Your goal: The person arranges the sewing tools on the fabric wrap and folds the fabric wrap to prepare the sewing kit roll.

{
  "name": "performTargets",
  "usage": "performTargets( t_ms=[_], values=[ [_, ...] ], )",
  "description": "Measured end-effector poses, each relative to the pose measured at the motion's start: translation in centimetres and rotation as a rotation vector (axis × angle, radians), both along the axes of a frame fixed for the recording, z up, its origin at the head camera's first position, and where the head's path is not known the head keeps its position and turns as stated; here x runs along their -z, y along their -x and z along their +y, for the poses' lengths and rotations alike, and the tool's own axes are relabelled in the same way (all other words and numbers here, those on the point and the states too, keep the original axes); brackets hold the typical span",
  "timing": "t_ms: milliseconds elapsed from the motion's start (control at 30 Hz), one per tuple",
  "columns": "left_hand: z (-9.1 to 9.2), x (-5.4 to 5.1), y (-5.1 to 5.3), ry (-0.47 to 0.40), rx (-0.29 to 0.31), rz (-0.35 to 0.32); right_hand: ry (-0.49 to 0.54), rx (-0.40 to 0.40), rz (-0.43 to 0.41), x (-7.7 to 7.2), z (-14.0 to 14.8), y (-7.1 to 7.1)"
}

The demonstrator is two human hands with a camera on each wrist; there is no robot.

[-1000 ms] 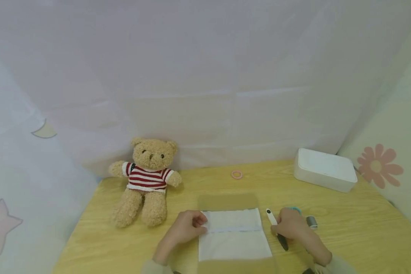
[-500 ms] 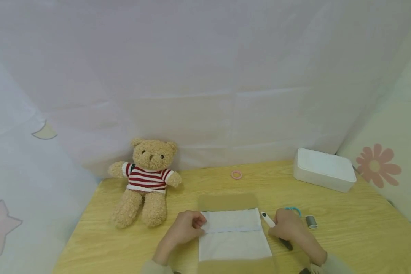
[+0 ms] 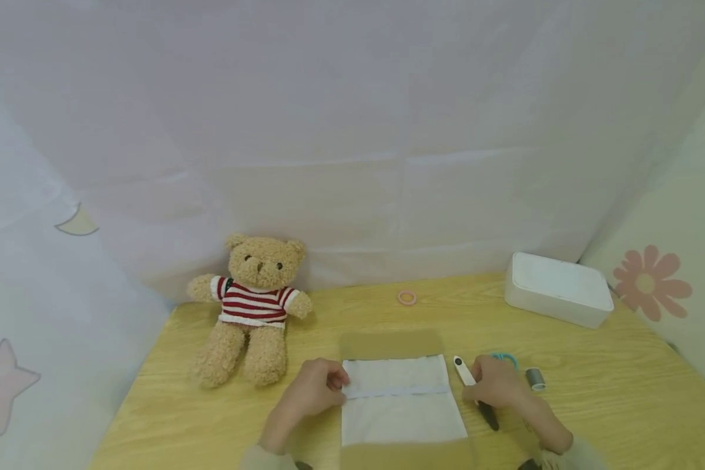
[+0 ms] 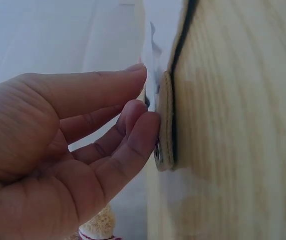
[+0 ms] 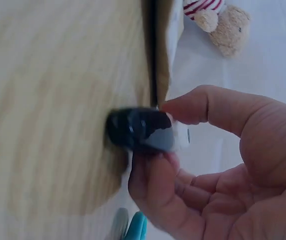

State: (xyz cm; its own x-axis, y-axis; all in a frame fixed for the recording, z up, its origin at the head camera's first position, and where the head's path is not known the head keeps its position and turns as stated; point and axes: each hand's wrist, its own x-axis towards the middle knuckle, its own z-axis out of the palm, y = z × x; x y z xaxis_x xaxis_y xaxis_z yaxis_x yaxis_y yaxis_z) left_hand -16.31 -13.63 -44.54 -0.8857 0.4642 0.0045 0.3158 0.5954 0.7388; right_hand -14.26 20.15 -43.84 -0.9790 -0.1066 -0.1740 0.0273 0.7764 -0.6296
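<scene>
My left hand (image 3: 313,390) is at the left edge of a white cloth (image 3: 399,418), its fingertips touching that edge while the thumb stands apart from them. A narrow pale strip (image 3: 396,391) crosses the cloth, which lies on a tan mat (image 3: 390,344). In the left wrist view, the mat's stitched edge (image 4: 169,120) shows beside the fingertips. To the right of the cloth, my right hand (image 3: 496,384) pinches a slim white tool with a black end (image 3: 464,371), held at a slant. The right wrist view shows its glossy black end (image 5: 143,129); I cannot tell its kind.
A turquoise-handled item (image 3: 508,358) lies partly behind the right hand, with a grey thread spool (image 3: 535,378) beside it. A teddy bear (image 3: 255,307) sits at the left. A pink ring (image 3: 407,297) and a white box (image 3: 558,287) are farther back.
The slim tool's white end swung left towards the cloth, then came back right. The right hand moved slightly with it, while the left hand stayed almost where it was.
</scene>
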Motion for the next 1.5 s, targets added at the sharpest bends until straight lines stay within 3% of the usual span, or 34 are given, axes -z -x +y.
performTargets(
  t_ms=[300, 433, 800, 1067, 1267, 1500],
  values=[
    [0.3, 0.1, -0.1, 0.04, 0.008, 0.013, 0.488, -0.194, -0.146, -1.1, 0.9, 1.4],
    [0.4, 0.2, -0.1, 0.054, 0.009, 0.029, 0.629, -0.198, -0.169, -1.0, 0.3, 2.2],
    [0.5, 0.5, -0.1, 0.066, 0.013, 0.043, 0.809, -0.152, -0.14, 0.4, -2.9, 3.7],
    [0.4, 0.5, -0.1, 0.065, 0.013, 0.041, 0.857, -0.094, -0.144, 0.8, -5.8, 4.4],
    [0.3, 0.5, -0.1, 0.077, -0.001, 0.049, 0.864, -0.123, -0.151, 1.1, -7.7, 5.2],
    [0.4, 0.3, -0.2, 0.055, 0.01, 0.066, 0.85, -0.189, -0.187, -1.0, -8.3, 6.0]
  ],
)
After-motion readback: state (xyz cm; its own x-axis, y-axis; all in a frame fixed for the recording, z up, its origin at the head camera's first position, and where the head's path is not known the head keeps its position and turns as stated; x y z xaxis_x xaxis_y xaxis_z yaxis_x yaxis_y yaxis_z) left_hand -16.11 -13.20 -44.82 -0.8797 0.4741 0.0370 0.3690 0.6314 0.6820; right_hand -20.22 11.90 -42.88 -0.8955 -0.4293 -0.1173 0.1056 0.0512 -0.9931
